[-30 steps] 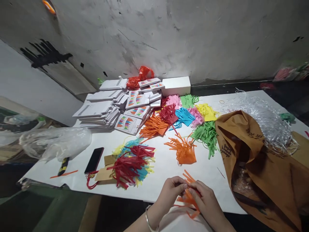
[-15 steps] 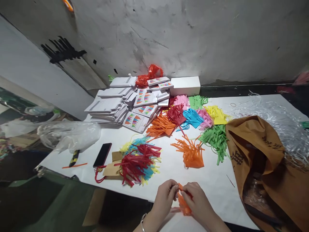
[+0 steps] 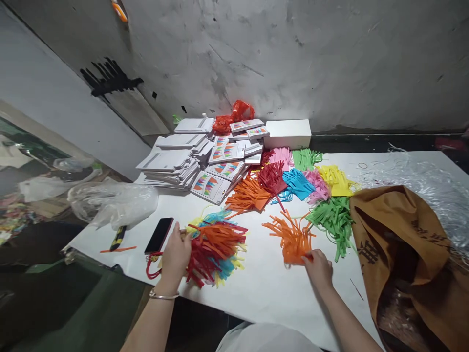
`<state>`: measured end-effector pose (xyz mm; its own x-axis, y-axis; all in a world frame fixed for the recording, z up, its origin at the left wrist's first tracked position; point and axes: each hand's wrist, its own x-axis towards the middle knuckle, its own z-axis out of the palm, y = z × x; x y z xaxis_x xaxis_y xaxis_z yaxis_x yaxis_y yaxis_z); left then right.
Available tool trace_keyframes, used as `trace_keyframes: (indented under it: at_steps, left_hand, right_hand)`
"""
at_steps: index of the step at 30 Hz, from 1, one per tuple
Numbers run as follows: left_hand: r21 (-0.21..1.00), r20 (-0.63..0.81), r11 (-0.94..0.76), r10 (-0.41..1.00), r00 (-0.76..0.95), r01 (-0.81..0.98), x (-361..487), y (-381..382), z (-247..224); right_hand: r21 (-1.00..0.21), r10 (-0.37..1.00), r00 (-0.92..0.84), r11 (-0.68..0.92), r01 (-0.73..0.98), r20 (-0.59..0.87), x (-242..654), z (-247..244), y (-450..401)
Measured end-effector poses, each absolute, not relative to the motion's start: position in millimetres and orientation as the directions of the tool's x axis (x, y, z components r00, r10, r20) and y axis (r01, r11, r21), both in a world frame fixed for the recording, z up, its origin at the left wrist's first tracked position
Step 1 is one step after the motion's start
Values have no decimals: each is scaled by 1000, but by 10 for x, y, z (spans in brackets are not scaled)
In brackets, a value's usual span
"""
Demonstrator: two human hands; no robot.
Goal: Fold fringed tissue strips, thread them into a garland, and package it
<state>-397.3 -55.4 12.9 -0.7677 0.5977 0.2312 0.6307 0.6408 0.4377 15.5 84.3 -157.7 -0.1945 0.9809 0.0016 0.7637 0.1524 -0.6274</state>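
At a white table, my right hand is pinching the near orange fringe; my left hand (grip unclear) is reaching a multicolored pile.

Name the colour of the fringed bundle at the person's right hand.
Orange: the fringed bundle at the right hand, best seen in the head view.

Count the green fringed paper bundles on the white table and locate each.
2: the rear green bundle before the right end of the white rectangular box, the nearer green bundle beside the brown fabric bag. Others may be hidden.
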Motion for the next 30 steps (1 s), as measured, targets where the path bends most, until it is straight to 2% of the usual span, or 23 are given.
trace_keyframes:
  at_steps: [2,3,5,7,10,12,16,22,25,30]
  left_hand:
    - [398,281,572,669,-689,717,-3684,-441,-21]
    - [414,293,462,748,-595,784,-3458,-382,-125]
    - [465,245,198,908,-340,863,-2904,-266,-348]
    - [491,172,-28,983,-66,871,-2328,-157,-537]
    - [465,101,-351,933,345,812,-1707,10,-700]
    - [419,57,-441,885,462,794,-1559,113,-759]
    - [357,-11,-368,917,398,859,-1736,157,-878]
    - [403,-12,-322,934,357,857,-2023,-268,-1026]
    - [403,-29,-193,974,224,895,-2073,-488,-1076]
    - [314,-53,150,989,-140,938,-2134,-730,-1068]
  right_hand:
    - [-608,976,-215,188,771,30,112,-1617,811]
    - [-602,975,-218,204,772,51,95,-1628,784]
    - [-593,968,-231,245,767,101,75,-1632,724]
    - [-585,946,-281,319,746,159,70,-1607,662]
    - [-566,867,-419,494,660,268,74,-1524,552]
    - [-543,792,-505,606,581,343,84,-1459,461]
    - [-494,662,-629,739,458,407,92,-1382,288]
    - [-417,589,-728,794,442,350,-108,-1524,245]
    - [-363,570,-753,812,457,328,-167,-1607,243]
    - [-316,560,-778,821,475,286,-56,-1634,117]
